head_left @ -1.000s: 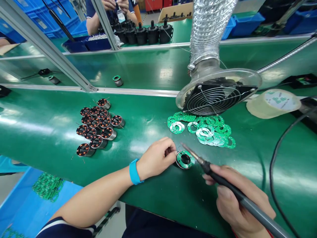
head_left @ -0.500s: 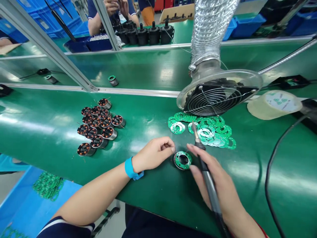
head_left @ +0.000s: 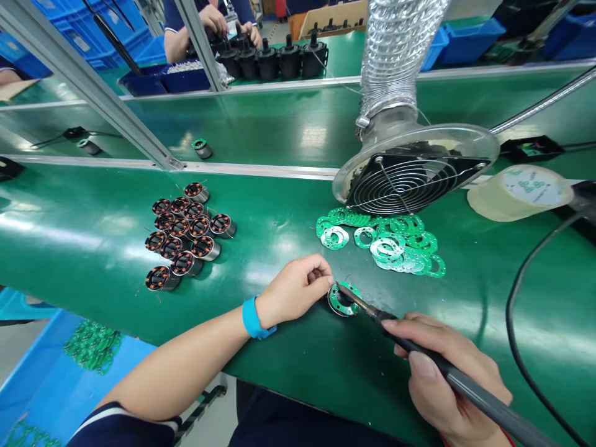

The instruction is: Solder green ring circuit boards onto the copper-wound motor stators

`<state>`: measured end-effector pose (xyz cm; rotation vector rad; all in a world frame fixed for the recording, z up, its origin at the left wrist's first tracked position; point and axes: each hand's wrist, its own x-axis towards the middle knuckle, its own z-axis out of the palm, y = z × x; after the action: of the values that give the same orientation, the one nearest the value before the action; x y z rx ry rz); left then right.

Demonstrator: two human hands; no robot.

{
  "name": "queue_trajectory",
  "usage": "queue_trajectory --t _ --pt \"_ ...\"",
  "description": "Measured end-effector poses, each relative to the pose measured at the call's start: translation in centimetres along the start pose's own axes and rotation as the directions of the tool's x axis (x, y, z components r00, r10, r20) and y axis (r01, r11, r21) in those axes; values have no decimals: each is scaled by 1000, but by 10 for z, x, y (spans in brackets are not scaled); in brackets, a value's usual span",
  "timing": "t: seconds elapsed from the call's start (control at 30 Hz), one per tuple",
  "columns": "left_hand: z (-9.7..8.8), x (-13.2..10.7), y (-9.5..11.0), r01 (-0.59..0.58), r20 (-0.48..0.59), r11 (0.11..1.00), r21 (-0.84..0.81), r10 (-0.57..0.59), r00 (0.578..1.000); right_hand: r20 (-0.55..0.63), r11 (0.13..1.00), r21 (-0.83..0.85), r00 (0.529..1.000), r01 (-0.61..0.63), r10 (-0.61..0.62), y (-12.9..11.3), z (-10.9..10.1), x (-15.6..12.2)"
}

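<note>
A small motor stator with a green ring board (head_left: 343, 298) on top lies on the green bench (head_left: 279, 217). My left hand (head_left: 295, 288), with a blue wristband, is closed in a pinch at the stator's left edge, probably on thin solder wire that I cannot make out. My right hand (head_left: 444, 372) grips a soldering iron (head_left: 419, 357), whose tip rests on the ring board. A pile of loose green ring boards (head_left: 386, 242) lies just behind. A cluster of stators with copper windings (head_left: 186, 233) stands to the left.
A fume-extraction fan with a foil hose (head_left: 410, 167) hangs over the ring boards. A tape roll (head_left: 521, 192) lies at the right, and the iron's black cable (head_left: 516, 323) loops there. Another person handles black motors (head_left: 270, 56) across the conveyor, where a lone stator (head_left: 202, 148) lies. A blue bin (head_left: 69, 372) sits below.
My right hand raised the iron upright over the stator, then lowered it again; its tip now touches the ring board. The lone stator on the far conveyor has drifted left.
</note>
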<state>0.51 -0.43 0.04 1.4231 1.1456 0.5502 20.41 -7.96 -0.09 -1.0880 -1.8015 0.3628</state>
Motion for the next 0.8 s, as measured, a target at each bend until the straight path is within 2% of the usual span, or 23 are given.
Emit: queue_trajectory --t 0.13,0.2,0.3,0.37,0.5,0.63,0.7,0.8 --pt "0 0 2 -22 -16 998 55 22 1000 67 997 53 996 53 -57 -4 -3 7" --pt "0 -1 2 -45 -21 995 92 47 999 51 998 55 998 43 -46 -4 -2 5" --pt "0 -1 2 -81 -32 984 159 88 996 -35 994 85 996 -75 78 1 5 -1" --pt "0 -2 2 -102 -39 975 196 112 993 -51 986 66 986 -154 158 5 11 -3" --pt "2 -1 2 -144 -50 962 231 160 986 130 975 -80 967 -209 218 10 21 1" --pt "3 0 0 -162 -51 957 239 179 983 321 970 -42 916 -240 240 13 29 2" --pt "3 0 -1 -157 -52 960 230 173 983 344 970 -31 908 -241 237 15 33 0" --pt "1 -1 0 -92 -41 982 162 100 994 295 980 -46 935 -194 199 18 36 -1"
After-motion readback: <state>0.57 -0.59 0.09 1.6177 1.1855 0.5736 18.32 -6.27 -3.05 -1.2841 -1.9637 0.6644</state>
